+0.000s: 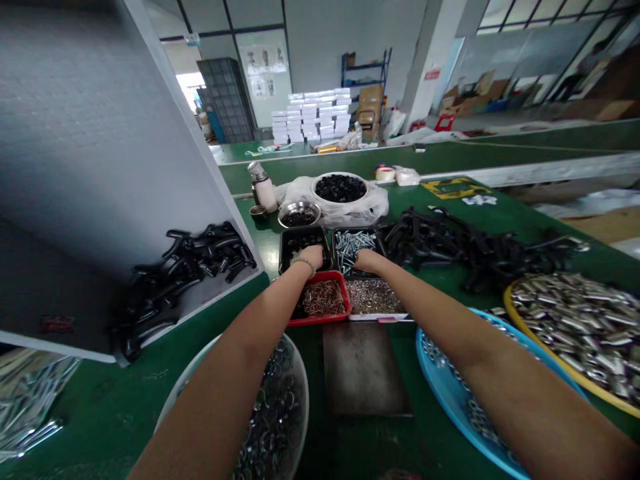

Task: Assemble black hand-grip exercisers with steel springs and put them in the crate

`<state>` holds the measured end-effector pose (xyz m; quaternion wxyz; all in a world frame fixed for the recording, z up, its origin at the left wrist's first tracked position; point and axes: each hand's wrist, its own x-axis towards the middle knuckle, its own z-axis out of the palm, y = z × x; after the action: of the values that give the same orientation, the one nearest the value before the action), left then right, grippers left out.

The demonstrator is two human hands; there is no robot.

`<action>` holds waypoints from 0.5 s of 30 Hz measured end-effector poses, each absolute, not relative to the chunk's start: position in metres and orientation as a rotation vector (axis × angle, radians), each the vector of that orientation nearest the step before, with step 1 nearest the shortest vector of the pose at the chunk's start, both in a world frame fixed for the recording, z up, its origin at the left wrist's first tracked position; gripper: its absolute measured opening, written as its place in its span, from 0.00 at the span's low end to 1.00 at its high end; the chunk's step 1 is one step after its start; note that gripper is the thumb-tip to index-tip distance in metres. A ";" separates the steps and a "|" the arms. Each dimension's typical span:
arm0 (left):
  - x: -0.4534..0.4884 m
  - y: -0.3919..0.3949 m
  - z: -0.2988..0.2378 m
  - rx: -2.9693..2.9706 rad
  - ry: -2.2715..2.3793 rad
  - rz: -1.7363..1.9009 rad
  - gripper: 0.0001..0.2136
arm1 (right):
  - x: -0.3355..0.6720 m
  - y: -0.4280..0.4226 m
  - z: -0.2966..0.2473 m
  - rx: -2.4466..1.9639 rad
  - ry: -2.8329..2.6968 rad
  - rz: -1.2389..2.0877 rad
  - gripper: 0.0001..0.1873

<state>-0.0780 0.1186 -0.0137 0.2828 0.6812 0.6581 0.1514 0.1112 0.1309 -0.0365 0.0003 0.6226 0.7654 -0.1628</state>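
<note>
Fingers of the left hand (313,255) pressing together into a black tray (287,248) of small dark parts, fingers of the right hand (365,260) reaching into a second black tray (375,239) and lying among silver screws (353,247). Fingertips hiding in both trays, leaving no telling whether either hand is clamping anything. A red tray of copper-coloured nails (324,298) and a white-edged tray of small silver pieces (373,297) sitting just below the wrists, seemingly keeping every part within a short reach. A white basin of dark rings (304,400) and a blue basin of washers (425,363) flanking the arms, with a yellow-rimmed tray of silver tubes (575,327) beyond. Black plastic handles (450,247) sprawling across the green workbench (115,400), more handles (185,273) piling on a white board (100,167). A steel bowl (299,213) and a white bowl of black knobs (340,189) standing farther on. White boxes (310,113) rising in stacks across the factory floor, near a blue shelf (365,73).
</note>
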 end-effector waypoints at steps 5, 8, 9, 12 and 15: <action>-0.085 0.095 0.000 1.627 1.638 0.745 0.08 | 0.118 0.097 -0.006 2.157 2.544 -0.515 0.12; -0.082 0.052 0.010 1.453 1.450 0.957 0.08 | 0.117 0.048 0.012 2.219 2.775 -0.531 0.13; -0.080 0.033 0.012 1.316 1.322 1.029 0.08 | 0.115 0.028 0.016 2.214 2.901 -0.602 0.12; -0.073 -0.023 0.015 0.792 0.881 1.147 0.06 | 0.107 -0.028 0.015 2.142 3.278 -0.945 0.09; -0.063 -0.068 0.011 0.534 0.738 1.174 0.06 | 0.097 -0.069 0.004 2.142 3.414 -0.937 0.05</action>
<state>-0.0627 -0.0685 0.0110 0.7364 0.2432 0.3359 0.5345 0.0973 -0.0690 0.0042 -0.4777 0.4549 0.7248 -0.1990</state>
